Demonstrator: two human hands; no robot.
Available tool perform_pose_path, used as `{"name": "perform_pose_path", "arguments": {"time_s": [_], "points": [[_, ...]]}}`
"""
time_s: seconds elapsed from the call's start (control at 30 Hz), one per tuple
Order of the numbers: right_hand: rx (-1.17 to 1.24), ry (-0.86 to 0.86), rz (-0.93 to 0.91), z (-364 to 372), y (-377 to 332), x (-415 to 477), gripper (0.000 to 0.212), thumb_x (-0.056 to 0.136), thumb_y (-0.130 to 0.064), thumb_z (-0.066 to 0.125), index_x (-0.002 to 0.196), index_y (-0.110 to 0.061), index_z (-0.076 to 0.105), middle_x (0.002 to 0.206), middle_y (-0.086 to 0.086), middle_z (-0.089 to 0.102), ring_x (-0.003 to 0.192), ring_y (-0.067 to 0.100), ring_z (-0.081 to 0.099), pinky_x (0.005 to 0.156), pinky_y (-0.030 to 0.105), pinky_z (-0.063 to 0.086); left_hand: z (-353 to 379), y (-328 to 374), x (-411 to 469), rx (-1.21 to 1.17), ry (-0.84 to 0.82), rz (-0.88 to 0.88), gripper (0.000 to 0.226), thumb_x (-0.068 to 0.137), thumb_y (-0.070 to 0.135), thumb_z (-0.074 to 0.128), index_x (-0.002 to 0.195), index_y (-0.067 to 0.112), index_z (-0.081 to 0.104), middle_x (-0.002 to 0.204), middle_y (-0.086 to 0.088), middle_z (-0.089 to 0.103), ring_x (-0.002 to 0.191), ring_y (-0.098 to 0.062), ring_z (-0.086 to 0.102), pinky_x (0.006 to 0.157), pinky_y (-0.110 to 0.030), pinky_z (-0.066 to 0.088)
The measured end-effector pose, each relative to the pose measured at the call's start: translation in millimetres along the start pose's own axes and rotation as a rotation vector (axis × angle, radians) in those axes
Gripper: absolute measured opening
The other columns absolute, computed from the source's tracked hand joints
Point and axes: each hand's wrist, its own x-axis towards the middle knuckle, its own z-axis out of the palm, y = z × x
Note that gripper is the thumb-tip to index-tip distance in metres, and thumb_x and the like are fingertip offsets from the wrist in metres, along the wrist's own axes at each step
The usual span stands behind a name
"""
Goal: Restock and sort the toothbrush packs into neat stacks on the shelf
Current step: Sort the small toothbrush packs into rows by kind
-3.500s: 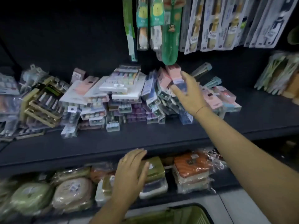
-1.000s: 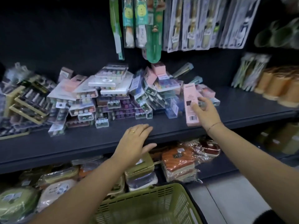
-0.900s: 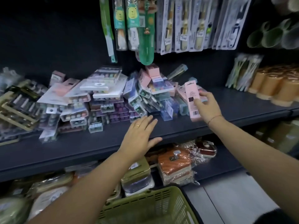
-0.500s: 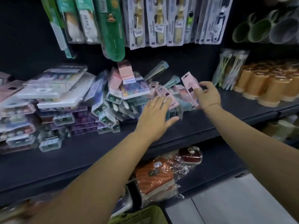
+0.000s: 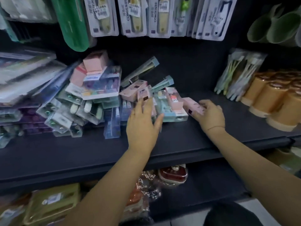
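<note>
Blur over heaped packs (image 5: 91, 98), left hand (image 5: 143, 126) flat on them, grip wide, right hand (image 5: 210, 116) holding pink pack (image 5: 193, 106)

Orange cups (image 5: 268, 98) stand crowded at right, green cups (image 5: 280, 28) above them; wrapped boxes (image 5: 53, 201) and a red dish (image 5: 173, 175) sit below.

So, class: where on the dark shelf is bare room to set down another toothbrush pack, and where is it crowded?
Free: the front strip of the shelf between the heaped packs and its edge; the patch between the right hand and the orange cups. Crowded: those packs, left of the left hand.
</note>
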Motion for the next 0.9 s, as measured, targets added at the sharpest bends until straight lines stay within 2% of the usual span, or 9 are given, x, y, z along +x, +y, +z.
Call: {"name": "perform_pose_path", "arguments": {"time_s": [0.1,0.27,0.33,0.5,0.57,0.63,0.7,0.77,0.9], "points": [[0.035,-0.083,-0.091,-1,6,-2,0.056,0.081,-0.031,0.075,0.132,-0.017,0.056,0.117,0.012,0.065,0.118,0.033,0.048,0.097,0.041,0.043,9,6,-2,-0.137,0.112,-0.097,0.053,0.099,0.036,0.052,0.148,0.018,0.041,0.157,-0.001,0.034,0.139,-0.021,0.038,0.109,-0.035,0.034],[0.147,-0.291,-0.013,-6,11,-7,0.071,0.088,-0.041,0.065,0.147,-0.013,0.036,0.139,0.011,0.053,0.127,0.032,0.049,0.105,0.039,0.039,9,8,-5,-0.289,0.196,-0.158,0.048,0.100,0.026,0.051,0.145,0.011,0.045,0.150,-0.003,0.044,0.137,-0.015,0.041,0.107,-0.015,0.028],[0.115,-0.248,-0.010,-6,13,-9,0.058,0.091,-0.031,0.064,0.141,-0.011,0.044,0.133,0.014,0.058,0.121,0.034,0.054,0.099,0.036,0.043,6,8,-7,-0.333,0.202,-0.159,0.047,0.100,0.024,0.052,0.144,0.010,0.047,0.148,-0.004,0.046,0.134,-0.014,0.044,0.107,-0.017,0.033],[0.136,0.031,0.004,-7,11,-12,0.042,0.092,0.001,0.052,0.132,-0.012,0.055,0.124,0.016,0.060,0.111,0.038,0.055,0.085,0.036,0.045,4,11,-13,-0.315,0.269,-0.106,0.044,0.096,0.012,0.058,0.139,0.006,0.052,0.146,-0.004,0.047,0.117,0.011,0.036,0.089,0.008,0.025],[0.059,0.051,-0.029,-7,9,-13,0.050,0.090,0.005,0.052,0.137,-0.014,0.052,0.136,0.014,0.051,0.119,0.037,0.047,0.090,0.038,0.042,6,14,-13,-0.281,0.299,-0.050,0.042,0.094,0.009,0.061,0.135,0.003,0.055,0.143,-0.007,0.049,0.117,0.007,0.039,0.090,0.009,0.024],[-0.007,-0.061,-0.075,-4,7,-14,0.051,0.093,-0.011,0.059,0.142,-0.017,0.047,0.147,0.014,0.037,0.129,0.038,0.038,0.099,0.040,0.038,12,17,-11,-0.239,0.303,0.021,0.040,0.092,0.008,0.064,0.131,0.003,0.059,0.140,-0.010,0.051,0.122,-0.008,0.047,0.097,0.003,0.027],[-0.003,-0.178,-0.092,-2,7,-11,0.048,0.096,-0.031,0.057,0.142,-0.021,0.048,0.153,0.015,0.028,0.134,0.039,0.034,0.107,0.040,0.033,21,21,-9,-0.226,0.277,0.072,0.038,0.091,0.010,0.066,0.129,0.005,0.061,0.138,-0.010,0.051,0.126,-0.018,0.050,0.104,-0.015,0.038],[0.023,-0.243,-0.084,0,11,-7,0.044,0.098,-0.033,0.052,0.142,-0.024,0.047,0.153,0.015,0.028,0.135,0.039,0.035,0.111,0.040,0.032,28,27,-7,-0.233,0.253,0.086,0.037,0.091,0.011,0.068,0.127,0.006,0.062,0.137,-0.008,0.052,0.127,-0.021,0.050,0.104,-0.027,0.043],[-0.044,-0.258,-0.136,-2,26,11,0.046,0.098,-0.026,0.054,0.143,-0.026,0.045,0.145,0.014,0.040,0.129,0.035,0.042,0.108,0.041,0.035,41,35,3,-0.208,0.298,0.119,0.036,0.087,0.009,0.072,0.121,0.003,0.064,0.130,-0.012,0.057,0.121,-0.018,0.050,0.103,-0.009,0.031]]}}
